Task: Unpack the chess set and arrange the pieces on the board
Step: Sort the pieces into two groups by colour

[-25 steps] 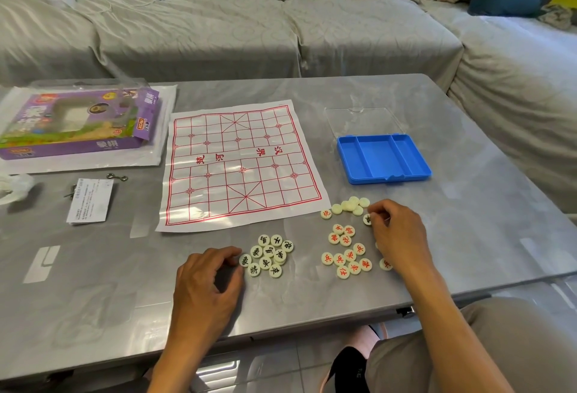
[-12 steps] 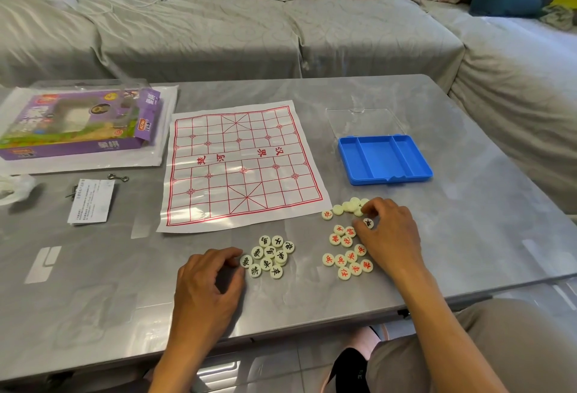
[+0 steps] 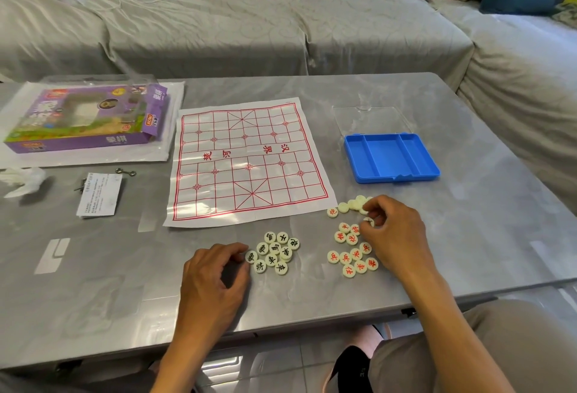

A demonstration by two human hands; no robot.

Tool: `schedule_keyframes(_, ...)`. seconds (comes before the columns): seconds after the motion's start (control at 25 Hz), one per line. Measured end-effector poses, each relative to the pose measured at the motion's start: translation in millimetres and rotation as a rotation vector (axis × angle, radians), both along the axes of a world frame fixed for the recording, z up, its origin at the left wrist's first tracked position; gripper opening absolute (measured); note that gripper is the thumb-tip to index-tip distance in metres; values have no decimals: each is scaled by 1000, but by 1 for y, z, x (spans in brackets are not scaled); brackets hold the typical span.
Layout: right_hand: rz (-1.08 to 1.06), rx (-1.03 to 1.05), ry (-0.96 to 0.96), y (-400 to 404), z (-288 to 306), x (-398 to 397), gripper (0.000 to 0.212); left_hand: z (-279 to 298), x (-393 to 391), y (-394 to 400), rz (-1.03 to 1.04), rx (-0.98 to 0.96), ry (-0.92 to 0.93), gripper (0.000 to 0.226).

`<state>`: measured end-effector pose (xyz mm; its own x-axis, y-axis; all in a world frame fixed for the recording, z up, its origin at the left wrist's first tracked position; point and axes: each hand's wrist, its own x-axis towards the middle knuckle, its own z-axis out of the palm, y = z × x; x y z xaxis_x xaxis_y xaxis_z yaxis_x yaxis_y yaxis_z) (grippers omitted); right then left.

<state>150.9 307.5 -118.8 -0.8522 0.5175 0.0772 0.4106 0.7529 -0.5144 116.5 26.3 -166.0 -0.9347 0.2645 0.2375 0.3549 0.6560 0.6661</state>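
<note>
Right hand [image 3: 395, 236] pinched one piece [image 3: 369, 221] above the red-marked pieces [image 3: 352, 255]; left hand [image 3: 215, 274] lay loosely curled beside the black-marked cluster [image 3: 274, 252]; board [image 3: 246, 158] sat bare, near the table's front edge [image 3: 281, 327]

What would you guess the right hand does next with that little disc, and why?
Probably carry the disc it pinches to the black pile: the right hand sits among red discs, and the board is bare.

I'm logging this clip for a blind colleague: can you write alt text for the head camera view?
A person's right hand pinches one chess piece among the red-lettered pieces; the left hand rests beside the black-lettered pieces. No pieces are on the board sheet, which lies between an empty blue tray and a purple box.
</note>
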Motion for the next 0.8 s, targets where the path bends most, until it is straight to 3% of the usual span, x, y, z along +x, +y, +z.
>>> schedule_keyframes(0.08, 216, -72, 42, -31, 7, 1, 20, 0, 0, 0, -9, -3, 16, 31)
schedule_keyframes(0.2, 518, -19, -61, -70, 2, 0, 20, -1, 0, 0, -10, -5, 14, 37)
schedule_keyframes(0.8, 659, 160, 40, -89, -20, -4, 23, -2, -1, 0, -11, -12, 41, 38)
